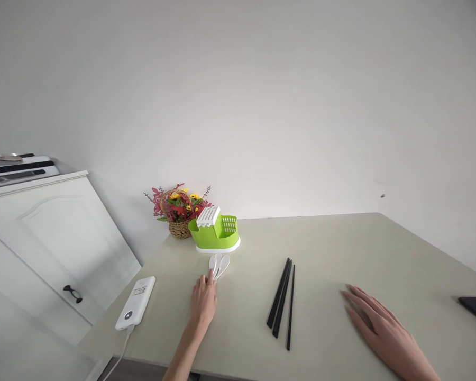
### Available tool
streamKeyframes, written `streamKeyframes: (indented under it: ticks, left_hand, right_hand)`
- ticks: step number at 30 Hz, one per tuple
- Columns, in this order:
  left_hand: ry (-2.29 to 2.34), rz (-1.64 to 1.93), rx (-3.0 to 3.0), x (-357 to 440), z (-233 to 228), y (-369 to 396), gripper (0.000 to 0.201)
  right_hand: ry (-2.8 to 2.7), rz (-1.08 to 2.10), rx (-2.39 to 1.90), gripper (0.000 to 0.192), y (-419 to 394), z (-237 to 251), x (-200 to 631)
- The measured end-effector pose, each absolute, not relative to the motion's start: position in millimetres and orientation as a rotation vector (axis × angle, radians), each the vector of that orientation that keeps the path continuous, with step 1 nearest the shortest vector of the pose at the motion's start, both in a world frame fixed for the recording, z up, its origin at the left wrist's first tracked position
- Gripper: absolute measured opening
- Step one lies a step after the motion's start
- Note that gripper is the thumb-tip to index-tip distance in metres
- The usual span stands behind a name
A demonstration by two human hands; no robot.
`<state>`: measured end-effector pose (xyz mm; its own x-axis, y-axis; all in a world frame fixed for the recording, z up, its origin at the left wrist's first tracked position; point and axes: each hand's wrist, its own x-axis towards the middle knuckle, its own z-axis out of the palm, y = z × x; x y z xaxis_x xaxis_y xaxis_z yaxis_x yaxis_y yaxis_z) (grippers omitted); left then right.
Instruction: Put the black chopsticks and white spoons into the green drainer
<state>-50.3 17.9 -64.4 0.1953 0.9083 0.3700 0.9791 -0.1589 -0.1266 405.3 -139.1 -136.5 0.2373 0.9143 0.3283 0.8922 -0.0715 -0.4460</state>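
The left hand (pixel 203 301) curls over the white spoons (pixel 223 266) on the desk (pixel 325 248), before the green rack (pixel 208 238); I can't tell whether its fingers pinch. The right hand (pixel 383 328) stretches its fingers out.

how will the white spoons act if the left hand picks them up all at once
The white spoons look slim, so they are probably light. Their bowls fan apart and no band shows, though the left hand hides much of the handles, so they may slide against each other. The rounded bowls might rock slightly if pushed.
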Motion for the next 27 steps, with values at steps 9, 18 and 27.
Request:
streamKeyframes:
  ticks: [9, 18, 27]
  left_hand:
    - [-1.749, -0.434, -2.15, -53, -69, 19, 0.041]
    - [-1.77, -0.492, -2.153, -54, -69, 18, 0.042]
    - [-1.637, -0.631, -2.342, -14, -60, -5, 0.043]
  right_hand:
    - [-1.63, 0.055, -1.95, 0.051, -139, -135, 404]
    - [-1.623, 0.033, -1.937, 0.05, -140, -134, 404]
    - [-1.624, 0.07, -1.955, 0.051, -139, -137, 404]
